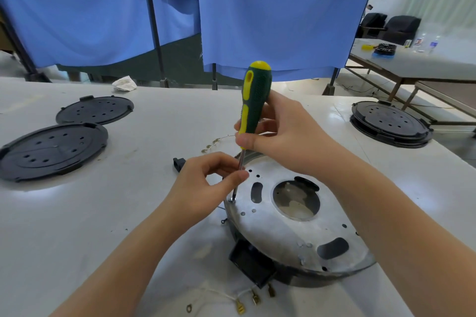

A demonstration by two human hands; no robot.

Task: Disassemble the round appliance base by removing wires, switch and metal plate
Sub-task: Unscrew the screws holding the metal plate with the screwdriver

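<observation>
The round appliance base (304,278) lies on the white table, topped by a silver metal plate (280,229) with a large centre hole. My right hand (280,136) grips the green and yellow handle of a screwdriver (253,100), held nearly upright. Its tip sits on a screw (232,200) at the plate's left rim. My left hand (206,180) pinches the screwdriver's metal shaft just above the tip. A black switch box (251,264) juts from the base's near side. White wires with brass terminals (242,301) lie in front of it.
Two black round covers (51,149) (95,109) lie at the left. Another black base (390,123) sits at the far right. A small black part (178,163) rests by my left hand. A crumpled white cloth (125,84) lies at the back edge. Blue curtains hang behind.
</observation>
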